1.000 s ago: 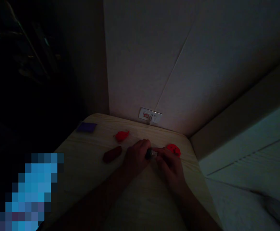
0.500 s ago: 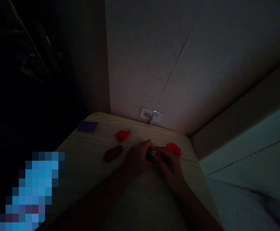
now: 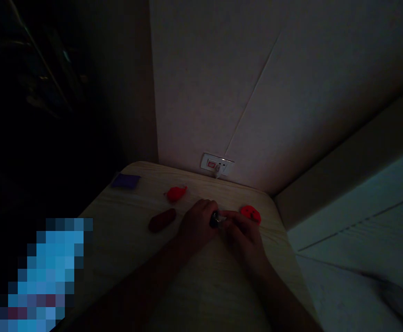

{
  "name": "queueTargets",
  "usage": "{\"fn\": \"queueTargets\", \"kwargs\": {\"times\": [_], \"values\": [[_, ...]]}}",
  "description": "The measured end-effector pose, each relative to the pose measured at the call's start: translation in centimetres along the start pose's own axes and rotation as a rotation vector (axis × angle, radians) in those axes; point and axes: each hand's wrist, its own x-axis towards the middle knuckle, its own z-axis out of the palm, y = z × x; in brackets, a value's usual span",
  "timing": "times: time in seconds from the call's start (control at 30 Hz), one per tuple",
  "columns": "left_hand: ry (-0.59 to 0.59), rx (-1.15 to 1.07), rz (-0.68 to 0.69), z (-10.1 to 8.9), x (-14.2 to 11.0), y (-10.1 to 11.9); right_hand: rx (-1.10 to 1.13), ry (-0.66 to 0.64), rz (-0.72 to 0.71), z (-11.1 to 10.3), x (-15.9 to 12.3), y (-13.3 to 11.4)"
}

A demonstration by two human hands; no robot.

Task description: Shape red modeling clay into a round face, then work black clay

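My left hand (image 3: 197, 223) is wrapped round a small dark object with a glossy end (image 3: 214, 219), most of it hidden in the fist. At that end, my right hand (image 3: 245, 237) pinches a thin, clear, shiny piece (image 3: 222, 219) between thumb and forefinger. It is too dark to name either item. Left of my left hand lies a dark red oblong piece (image 3: 162, 220), with a bright red lump with pointed ends (image 3: 176, 193) behind it. Just beyond my right hand is a flat red round piece with dark marks (image 3: 250, 214).
A purple packet (image 3: 125, 180) lies at the back left of the pale wooden tabletop (image 3: 204, 286). Behind it, the wall has a socket plate (image 3: 217, 164) with a red switch and a plug. A pale panel (image 3: 367, 221) stands along the right side. The room is dim.
The clear shiny piece now shows between the dark object and my right fingertips. My left fingers have shifted slightly. The pieces on the table stay where they were.
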Motion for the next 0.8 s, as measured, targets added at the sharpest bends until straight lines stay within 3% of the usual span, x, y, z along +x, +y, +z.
{"fn": "queueTargets", "kwargs": {"times": [0.2, 0.47, 0.67, 0.8], "values": [[-0.051, -0.006, 0.021, 0.1, -0.2, -0.2, 0.135, -0.003, 0.083, 0.0, -0.1, 0.6], [-0.122, 0.044, -0.127, -0.5, 0.2, 0.3, 0.151, -0.066, 0.093, 0.1, 0.1, 0.5], [-0.092, 0.128, -0.087, -0.6, 0.1, 0.5, -0.057, -0.112, -0.013, -0.2, 0.2, -0.4], [-0.099, 0.064, -0.13, -0.7, 0.0, 0.5, -0.256, -0.137, -0.119, -0.2, 0.0, -1.0]]}}
